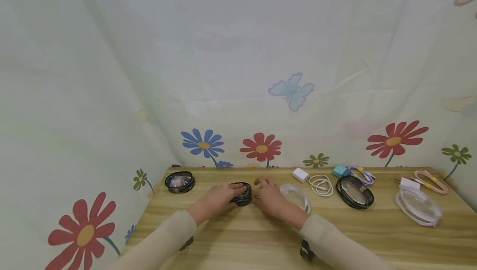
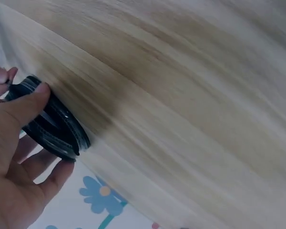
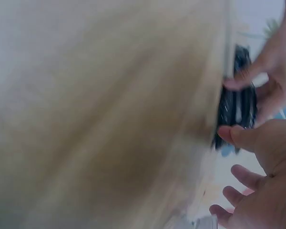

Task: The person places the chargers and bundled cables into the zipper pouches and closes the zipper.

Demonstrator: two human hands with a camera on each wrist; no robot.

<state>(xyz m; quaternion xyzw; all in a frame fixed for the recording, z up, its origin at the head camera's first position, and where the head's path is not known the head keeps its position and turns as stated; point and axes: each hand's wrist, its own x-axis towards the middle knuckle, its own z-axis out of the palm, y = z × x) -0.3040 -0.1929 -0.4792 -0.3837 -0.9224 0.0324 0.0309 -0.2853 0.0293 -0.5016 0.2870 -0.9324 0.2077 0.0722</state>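
Note:
A small oval zip pouch with black edges lies near the far side of the wooden table, between both hands. My left hand grips it from the left; in the left wrist view the thumb presses its upper edge and the fingers curl below. At its other end is my right hand, thumb and forefinger pinching a small dark bit that looks like the zipper pull. In the right wrist view, the remaining right fingers spread apart beside the pouch. What is inside the pouch cannot be seen.
Another black-edged pouch lies at far left. Beside the right forearm is a white-edged clear pouch. Farther right lie a white plug with cable, a teal plug, a black-edged pouch and a white-edged pouch. A curtain hangs behind.

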